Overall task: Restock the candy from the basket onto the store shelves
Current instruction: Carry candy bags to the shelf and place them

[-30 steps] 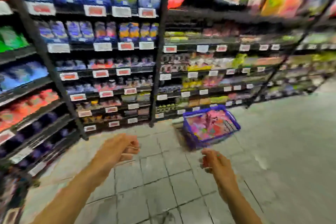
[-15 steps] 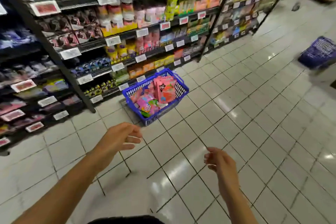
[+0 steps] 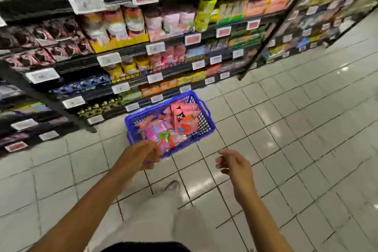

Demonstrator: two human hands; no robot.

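Because the blue basket (image 3: 201, 117) sits on the tiled floor (image 3: 286, 129) right at the foot of the shelves (image 3: 143, 63), at about 12 o'clock from the person, the candy (image 3: 180, 120) it holds is only a short lift from the rows it belongs to; that placement looks deliberate, keeping the stock low and close while both hands stay free. The left hand (image 3: 141, 154) hangs over the basket's near rim at roughly 11 o'clock, its fingers curled in; motion blur hides whether they touch the rim or a packet, so I cannot tell if anything is held. The right hand (image 3: 233, 162) hovers at about 1 o'clock, well clear of the basket, fingers loosely bent and holding nothing. Pink and red packets stand upright against the far wall of the basket, with flatter ones heaped toward the near side, so the top layer seems easy to pick from above. Open floor stretches away from 1 to 4 o'clock, giving plenty of room to step or swing an arm. At 9 to 11 o'clock the shelf edges with their price tags (image 3: 155, 48) jut toward the aisle, and the dark upright post (image 3: 51, 102) lands on the floor just left of the basket, so a reach there is the tighter one.
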